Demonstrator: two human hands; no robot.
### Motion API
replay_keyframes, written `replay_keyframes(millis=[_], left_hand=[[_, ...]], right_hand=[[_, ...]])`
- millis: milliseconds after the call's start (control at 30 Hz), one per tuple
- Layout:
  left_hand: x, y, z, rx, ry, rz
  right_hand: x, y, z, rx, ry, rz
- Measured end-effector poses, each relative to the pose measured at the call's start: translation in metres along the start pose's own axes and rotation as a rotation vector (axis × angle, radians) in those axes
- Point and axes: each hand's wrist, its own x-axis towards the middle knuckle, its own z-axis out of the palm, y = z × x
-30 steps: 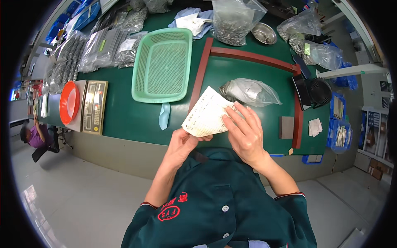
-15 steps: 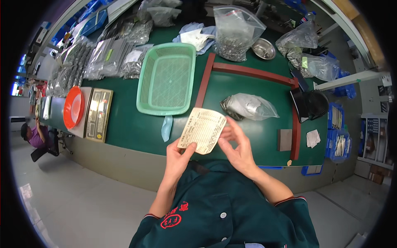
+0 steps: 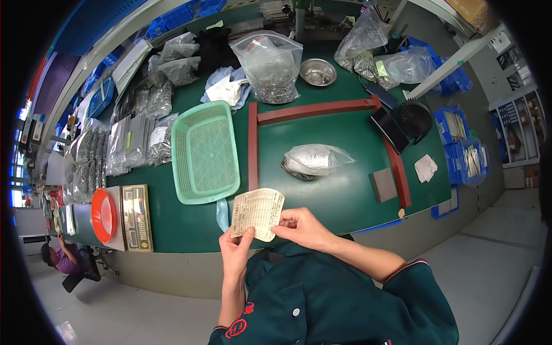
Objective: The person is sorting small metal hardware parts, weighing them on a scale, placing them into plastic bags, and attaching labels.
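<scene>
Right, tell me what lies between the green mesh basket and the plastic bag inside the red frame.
In the head view, the red frame's left bar separates the green mesh basket from the plastic bag, with green tabletop showing either side.

Desk (image 3: 339, 198) open between plastic bag (image 3: 316, 158) and grey block (image 3: 383, 185); red frame (image 3: 316, 111) obstructs left, far, right; held card (image 3: 257, 214) in way near-left.
</scene>
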Motion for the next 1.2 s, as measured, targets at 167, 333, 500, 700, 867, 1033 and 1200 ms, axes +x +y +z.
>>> replay_keyframes(millis=[167,333,500,700,867,1033,1200], left_hand=[[0.002,-0.002,0.0,0.029,0.004,0.056],[-0.004,-0.011,-0.013,-0.012,-0.036,0.08],[-0.002,-0.005,0.001,-0.081,0.043,-0.009],[0.002,0.007,0.01,-0.417,-0.063,-0.216],[0.007,0.002,0.013,-0.649,-0.086,-0.419],[0.004,0.014,0.028,-0.485,-0.027,-0.19],[-0.002,0.012,0.024,-0.275,0.028,0.009]], right_hand=[[0.002,0.002,-0.004,0.024,-0.011,-0.014],[-0.004,0.0,-0.002,0.032,-0.006,-0.039],[-0.005,0.018,-0.005,-0.083,0.0,-0.09],[-0.003,0.007,-0.011,-0.235,-0.048,-0.327],[-0.002,-0.008,-0.008,-0.371,-0.096,-0.519],[0.002,0.005,-0.009,-0.223,-0.05,-0.502],[-0.003,0.005,-0.011,-0.01,0.007,-0.341]])
